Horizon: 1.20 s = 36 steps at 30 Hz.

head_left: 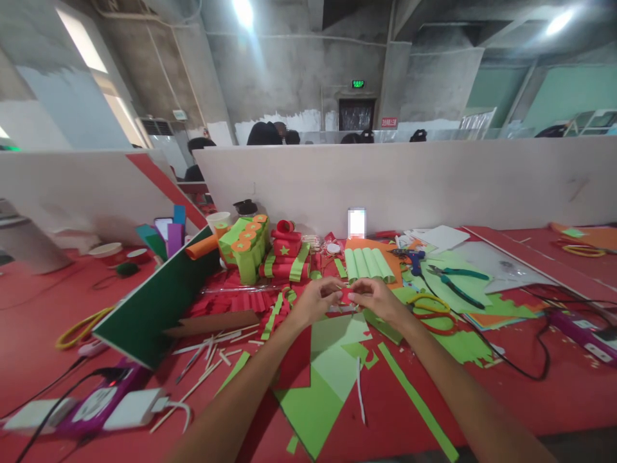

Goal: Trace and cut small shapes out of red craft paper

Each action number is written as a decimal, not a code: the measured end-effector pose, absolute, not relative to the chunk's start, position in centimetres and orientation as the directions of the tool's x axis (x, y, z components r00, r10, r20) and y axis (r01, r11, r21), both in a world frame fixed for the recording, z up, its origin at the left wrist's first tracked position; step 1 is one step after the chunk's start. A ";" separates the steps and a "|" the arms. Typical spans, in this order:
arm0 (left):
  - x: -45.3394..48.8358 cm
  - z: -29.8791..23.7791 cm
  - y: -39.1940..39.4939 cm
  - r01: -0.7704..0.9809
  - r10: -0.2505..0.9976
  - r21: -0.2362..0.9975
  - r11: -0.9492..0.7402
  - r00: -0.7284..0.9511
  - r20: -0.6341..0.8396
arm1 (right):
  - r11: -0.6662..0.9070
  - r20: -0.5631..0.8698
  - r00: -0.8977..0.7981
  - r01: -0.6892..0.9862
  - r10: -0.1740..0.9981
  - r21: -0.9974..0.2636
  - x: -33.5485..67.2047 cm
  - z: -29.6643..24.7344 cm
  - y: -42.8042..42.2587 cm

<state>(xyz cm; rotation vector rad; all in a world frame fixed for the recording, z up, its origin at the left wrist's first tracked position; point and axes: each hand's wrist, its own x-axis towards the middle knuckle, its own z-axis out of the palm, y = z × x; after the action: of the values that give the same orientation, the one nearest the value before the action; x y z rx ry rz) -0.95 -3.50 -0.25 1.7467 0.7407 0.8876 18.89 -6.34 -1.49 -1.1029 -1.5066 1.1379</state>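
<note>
Over the middle of the red table, my left hand (319,299) and my right hand (376,297) come close together. Both pinch a small red paper piece (346,296) between the fingertips; its exact shape is partly hidden. Below them lie light green paper sheets (315,402) and a narrow white strip (360,392). Just beyond my right hand are pale green paper rolls (369,263) on orange paper. Left of my hands stands a craft build of red rolls (285,270) with a green star, beside green and orange paper shapes (245,251).
To the right are scissors (434,315), teal-handled pliers (463,286) and a blue glue gun (412,259) with a cable. A dark green board (149,308), wooden sticks (207,366) and a purple power strip (103,399) lie left. A white partition (409,183) runs behind.
</note>
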 end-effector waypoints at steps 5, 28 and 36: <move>-1.1 -0.4 -3.3 0.138 0.807 0.918 -0.373 0.537 0.247 | 0.177 0.160 -0.160 0.101 0.974 -0.979 19.0 -1.4 -6.2; -1.1 -0.4 -3.6 0.317 0.775 0.785 -0.532 0.556 0.301 | 0.187 0.176 -0.095 0.120 0.980 -0.975 19.0 -1.8 -6.0; -1.2 -0.9 -2.8 0.116 0.821 0.952 -0.284 0.542 0.179 | 0.204 0.182 -0.132 0.179 0.974 -0.962 18.9 -1.5 -6.3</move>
<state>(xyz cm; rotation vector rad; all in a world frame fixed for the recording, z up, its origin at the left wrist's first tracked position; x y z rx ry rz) -1.21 -2.77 -0.90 1.7398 0.7853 0.8477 18.87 -6.27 -1.51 -1.1418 -1.5221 1.0463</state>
